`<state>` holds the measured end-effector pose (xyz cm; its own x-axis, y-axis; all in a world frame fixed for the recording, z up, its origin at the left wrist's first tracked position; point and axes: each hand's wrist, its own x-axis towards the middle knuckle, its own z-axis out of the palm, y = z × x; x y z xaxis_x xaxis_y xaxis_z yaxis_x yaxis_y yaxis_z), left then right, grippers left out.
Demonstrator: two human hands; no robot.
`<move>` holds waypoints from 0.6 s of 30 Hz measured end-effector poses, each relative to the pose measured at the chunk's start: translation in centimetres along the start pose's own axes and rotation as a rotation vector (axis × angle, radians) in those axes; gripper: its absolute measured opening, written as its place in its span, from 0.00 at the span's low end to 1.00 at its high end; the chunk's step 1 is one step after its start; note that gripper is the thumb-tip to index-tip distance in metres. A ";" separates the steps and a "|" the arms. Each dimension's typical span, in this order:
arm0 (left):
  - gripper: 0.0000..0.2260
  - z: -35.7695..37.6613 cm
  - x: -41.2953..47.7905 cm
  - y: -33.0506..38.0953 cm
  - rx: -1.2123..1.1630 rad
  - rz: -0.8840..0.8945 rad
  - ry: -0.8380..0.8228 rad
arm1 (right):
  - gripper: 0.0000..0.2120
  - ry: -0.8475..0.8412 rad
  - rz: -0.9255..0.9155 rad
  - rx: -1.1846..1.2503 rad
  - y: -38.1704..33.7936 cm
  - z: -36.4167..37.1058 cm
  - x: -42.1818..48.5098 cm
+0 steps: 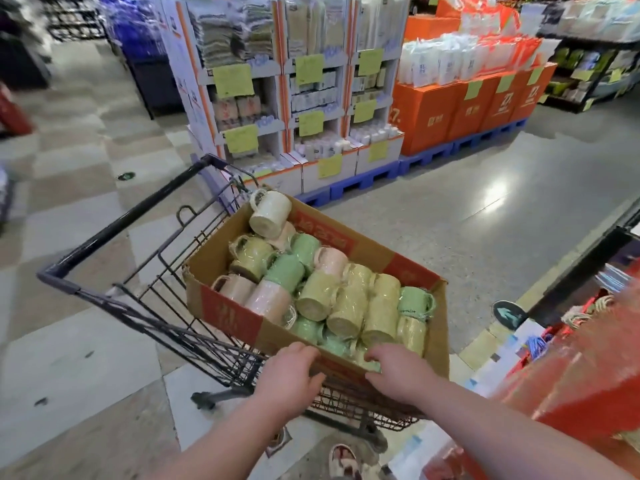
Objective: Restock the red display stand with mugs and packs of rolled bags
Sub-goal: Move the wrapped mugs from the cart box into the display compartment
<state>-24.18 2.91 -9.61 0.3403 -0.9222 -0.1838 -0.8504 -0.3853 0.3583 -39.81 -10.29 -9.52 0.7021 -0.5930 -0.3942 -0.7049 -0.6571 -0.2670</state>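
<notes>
From the head view, I am at the start of the mug half of the restock: nothing is lifted out yet. My left hand [291,372] and right hand [398,372] are both on the near wall of the cardboard box [228,315]. Each has its fingers curled over the rim into the box and its thumb pressed on the outside, so both are clamped on the cardboard, not on a mug. The box sits in the shopping cart [114,216] straight ahead at twelve o'clock. The mugs [346,313] lie on their sides in it, heaped and film-wrapped. On the top layers I count about seventeen: one cream at the far end, four pink, five green and seven yellow-olive. More are probably hidden beneath and under my fingers. The red display stand [588,386] is at about three o'clock from the box, close beside the cart, but too blurred for me to read its shelves. I cannot make out any packs of rolled bags for certain. I judge the next move to be either swinging the box toward the stand or letting go of the rim and taking a mug. Since the heap is loose, I should take from the top so nothing rolls or knocks.
</notes>
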 end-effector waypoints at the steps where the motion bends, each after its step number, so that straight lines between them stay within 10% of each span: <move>1: 0.19 -0.3 0.2 -0.5 -0.001 -0.017 0.013 | 0.20 0.004 -0.014 0.012 -0.4 -0.2 1.1; 18: 0.16 -5.1 8.0 -7.0 0.124 -0.291 0.156 | 0.16 -0.144 -0.246 0.143 -6.6 -1.3 18.5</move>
<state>-13.46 -1.98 -8.98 0.6249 -0.7719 -0.1168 -0.7476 -0.6348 0.1954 -22.08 -17.49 -13.92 0.8391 -0.3457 -0.4200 -0.5298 -0.6944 -0.4870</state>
